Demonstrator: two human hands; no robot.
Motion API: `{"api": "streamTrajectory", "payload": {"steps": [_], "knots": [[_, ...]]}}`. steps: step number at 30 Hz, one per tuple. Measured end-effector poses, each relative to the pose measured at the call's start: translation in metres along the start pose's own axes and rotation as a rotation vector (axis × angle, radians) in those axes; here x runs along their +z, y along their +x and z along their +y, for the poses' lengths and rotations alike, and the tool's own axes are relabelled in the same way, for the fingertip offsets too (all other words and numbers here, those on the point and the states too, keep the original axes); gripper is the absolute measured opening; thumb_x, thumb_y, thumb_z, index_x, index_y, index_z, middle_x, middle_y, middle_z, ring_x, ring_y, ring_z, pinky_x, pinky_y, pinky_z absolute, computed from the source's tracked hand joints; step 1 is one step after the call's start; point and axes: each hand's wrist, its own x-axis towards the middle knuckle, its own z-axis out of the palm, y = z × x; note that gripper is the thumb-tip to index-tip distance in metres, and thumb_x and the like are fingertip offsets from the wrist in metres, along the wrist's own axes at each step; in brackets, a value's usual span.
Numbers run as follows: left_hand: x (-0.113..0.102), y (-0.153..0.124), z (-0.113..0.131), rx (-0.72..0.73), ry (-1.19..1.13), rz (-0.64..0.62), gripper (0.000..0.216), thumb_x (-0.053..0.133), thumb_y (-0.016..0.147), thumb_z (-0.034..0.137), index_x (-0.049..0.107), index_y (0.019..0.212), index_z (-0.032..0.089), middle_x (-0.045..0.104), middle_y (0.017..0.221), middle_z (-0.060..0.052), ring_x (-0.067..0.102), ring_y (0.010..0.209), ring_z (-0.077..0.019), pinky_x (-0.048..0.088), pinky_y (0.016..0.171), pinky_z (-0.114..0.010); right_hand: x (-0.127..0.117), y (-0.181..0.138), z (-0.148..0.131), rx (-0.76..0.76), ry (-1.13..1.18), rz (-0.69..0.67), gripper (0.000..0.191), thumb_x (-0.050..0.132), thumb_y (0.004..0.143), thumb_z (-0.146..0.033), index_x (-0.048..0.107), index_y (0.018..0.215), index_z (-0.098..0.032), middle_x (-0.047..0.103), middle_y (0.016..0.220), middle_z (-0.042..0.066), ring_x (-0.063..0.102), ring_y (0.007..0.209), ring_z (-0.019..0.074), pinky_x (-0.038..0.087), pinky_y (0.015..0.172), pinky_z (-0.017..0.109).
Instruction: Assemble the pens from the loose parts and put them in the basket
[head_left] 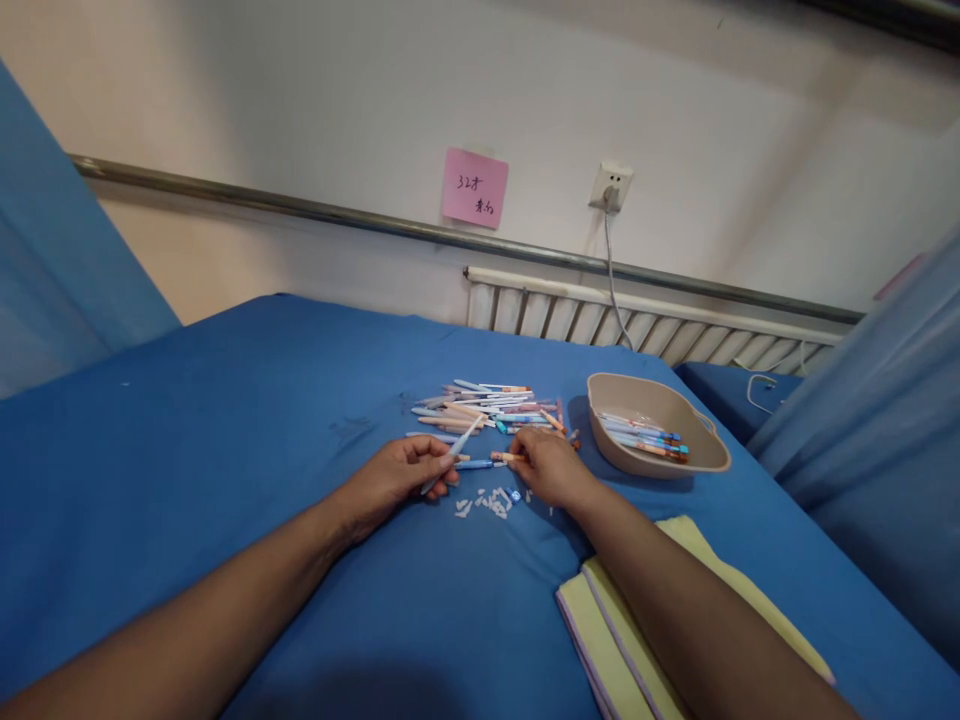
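Note:
My left hand (405, 472) is closed on a slim pale-blue pen barrel (468, 436), which tilts up to the right. My right hand (551, 466) has its fingers closed around a short orange pen part (507, 456) just above the blue cloth. Between the hands lies a blue pen piece (475, 464). Right behind them is a loose pile of pen parts (487, 402): barrels, white refills and coloured pieces. Several small white tips (493, 503) are scattered in front of the hands, with a small blue piece (514, 495) among them.
A beige basket (718, 462) holding several pens (637, 436) stands to the right. A folded yellow towel (611, 640) lies under my right forearm. Behind the blue-covered table (225, 450) are a radiator (555, 315), a rail and a wall socket (612, 187) with a cable.

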Motion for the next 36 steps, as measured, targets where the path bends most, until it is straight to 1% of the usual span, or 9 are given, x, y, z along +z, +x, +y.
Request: {"api": "streamTrajectory", "payload": {"steps": [3,7,9,12,20,24,28,33,36], "knots": [[-0.001,0.0,0.0,0.016,0.045,0.019,0.031,0.07,0.07,0.038,0.062,0.086,0.013,0.066,0.074,-0.004,0.053,0.056,-0.009,0.043,0.055,-0.022,-0.001,-0.002,0.0,0.005,0.105,0.076,0.015,0.054,0.086,-0.032,0.058,0.081,-0.019,0.061,0.077,0.003,0.053,0.074,0.0161,0.036,0.071,0.028],[-0.002,0.001,0.0,0.038,0.099,0.046,0.032,0.071,0.069,0.039,0.063,0.086,0.013,0.067,0.072,-0.004,0.051,0.052,-0.0087,0.04,0.053,-0.021,-0.005,-0.003,0.001,0.059,0.491,0.266,0.018,0.047,0.087,-0.035,0.056,0.085,-0.019,0.057,0.074,0.0,0.05,0.067,0.0135,0.039,0.064,0.025],[-0.001,0.001,0.0,0.047,0.126,0.059,0.032,0.072,0.068,0.039,0.064,0.085,0.014,0.067,0.07,-0.004,0.05,0.051,-0.0088,0.039,0.052,-0.021,-0.007,-0.004,0.001,0.071,0.659,0.297,0.019,0.047,0.085,-0.037,0.056,0.086,-0.019,0.053,0.071,-0.001,0.048,0.063,0.0124,0.038,0.059,0.023],[0.0,0.001,-0.001,0.039,0.147,0.068,0.032,0.072,0.067,0.04,0.064,0.085,0.014,0.068,0.07,-0.004,0.05,0.05,-0.0091,0.037,0.051,-0.021,-0.009,-0.005,-0.001,0.06,0.743,0.278,0.02,0.049,0.084,-0.037,0.057,0.086,-0.019,0.051,0.07,-0.002,0.046,0.062,0.0119,0.037,0.058,0.023],[0.001,0.002,-0.003,0.059,0.192,0.054,0.029,0.071,0.067,0.038,0.064,0.082,0.014,0.068,0.069,-0.003,0.049,0.051,-0.0088,0.036,0.051,-0.02,-0.01,-0.008,-0.007,0.004,0.658,0.237,0.016,0.049,0.084,-0.03,0.061,0.085,-0.019,0.052,0.07,-0.002,0.044,0.063,0.0117,0.036,0.059,0.023],[0.002,0.001,-0.003,0.066,0.235,0.053,0.029,0.07,0.067,0.039,0.065,0.081,0.014,0.067,0.068,-0.003,0.049,0.052,-0.0094,0.035,0.05,-0.021,-0.009,-0.009,-0.009,-0.018,0.619,0.233,0.015,0.049,0.084,-0.03,0.061,0.084,-0.019,0.055,0.073,0.0,0.047,0.066,0.013,0.037,0.062,0.024],[0.002,-0.001,-0.001,0.076,0.266,0.059,0.03,0.068,0.068,0.04,0.065,0.081,0.013,0.065,0.065,-0.002,0.047,0.051,-0.0097,0.034,0.049,-0.021,-0.013,-0.013,-0.015,-0.076,0.517,0.235,0.015,0.047,0.087,-0.025,0.061,0.087,-0.02,0.056,0.075,0.001,0.05,0.07,0.0138,0.038,0.064,0.024],[0.005,-0.005,0.003,0.126,0.359,0.058,0.03,0.066,0.069,0.041,0.067,0.08,0.014,0.062,0.065,0.001,0.048,0.055,-0.0099,0.034,0.051,-0.02,-0.016,-0.017,-0.023,-0.182,0.369,0.151,0.015,0.046,0.089,-0.022,0.06,0.091,-0.02,0.058,0.082,0.003,0.053,0.078,0.0157,0.039,0.071,0.026],[0.007,-0.008,0.003,0.125,0.374,0.029,0.029,0.064,0.072,0.042,0.067,0.079,0.013,0.059,0.062,0.002,0.048,0.055,-0.0095,0.035,0.051,-0.02,-0.014,-0.019,-0.028,-0.2,0.342,0.12,0.013,0.046,0.09,-0.022,0.058,0.092,-0.02,0.059,0.083,0.003,0.054,0.078,0.0158,0.04,0.071,0.027]]}}
